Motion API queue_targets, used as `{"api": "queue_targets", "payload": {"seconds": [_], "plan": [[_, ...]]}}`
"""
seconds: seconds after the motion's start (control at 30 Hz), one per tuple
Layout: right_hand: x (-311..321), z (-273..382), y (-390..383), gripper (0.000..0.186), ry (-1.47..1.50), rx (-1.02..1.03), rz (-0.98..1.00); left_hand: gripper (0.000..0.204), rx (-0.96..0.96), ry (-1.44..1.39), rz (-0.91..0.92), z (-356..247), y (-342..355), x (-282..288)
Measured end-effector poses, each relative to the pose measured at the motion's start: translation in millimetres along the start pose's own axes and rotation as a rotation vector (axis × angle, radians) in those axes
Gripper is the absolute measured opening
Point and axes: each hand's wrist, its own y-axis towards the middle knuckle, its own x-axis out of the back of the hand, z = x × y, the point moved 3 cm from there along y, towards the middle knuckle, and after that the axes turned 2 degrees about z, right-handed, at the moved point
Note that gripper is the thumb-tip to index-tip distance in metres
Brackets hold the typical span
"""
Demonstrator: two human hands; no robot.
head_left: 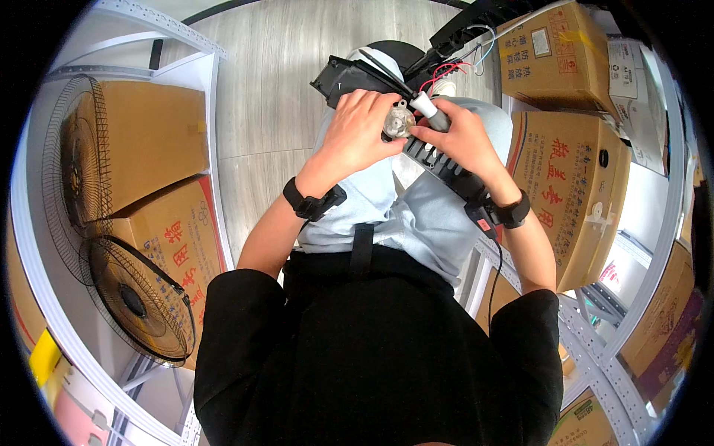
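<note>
Across my lap lies a long black plastic housing (446, 169) with slots along one side. A small round part (399, 123), silvery and partly see-through with a tab at its top, is on the housing between my hands. My left hand (361, 130) is curled around its left side, the thumb below it and the fingertips above. My right hand (462, 141) has a screwdriver (425, 105) with a white and grey handle tucked in its grip. The screwdriver's thin shaft slants up and left, away from the part. My right fingertips touch the part's right edge. The lower handle is hidden.
Red and blue wires (450, 68) run from the housing's far end. At left, fan guards (134, 301) hang by a shelf holding cardboard boxes (152, 137). More boxes (554, 178) stack on a metal rack (647, 297) at right. A cable (494, 286) hangs from my right wrist strap.
</note>
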Motion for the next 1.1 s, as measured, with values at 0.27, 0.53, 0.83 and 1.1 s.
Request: {"api": "queue_targets", "payload": {"seconds": [0.27,0.53,0.83,1.1], "plan": [[0.0,-12.6,6.8,0.031,0.261,-0.062,0.02,0.058,0.003,-0.051,-0.067,-4.1,4.4,2.9],[-2.0,-18.1,11.5,0.028,0.421,-0.158,0.077,0.053,0.037,-0.122,-0.046,4.5,-0.6,4.0],[-3.9,-17.6,14.5,0.024,0.384,-0.175,0.069,0.048,-0.004,-0.102,-0.061,6.1,-2.8,2.7],[-2.3,-10.8,13.0,0.024,0.298,-0.174,0.082,0.048,0.021,-0.132,-0.042,8.1,-3.8,1.5]]}}
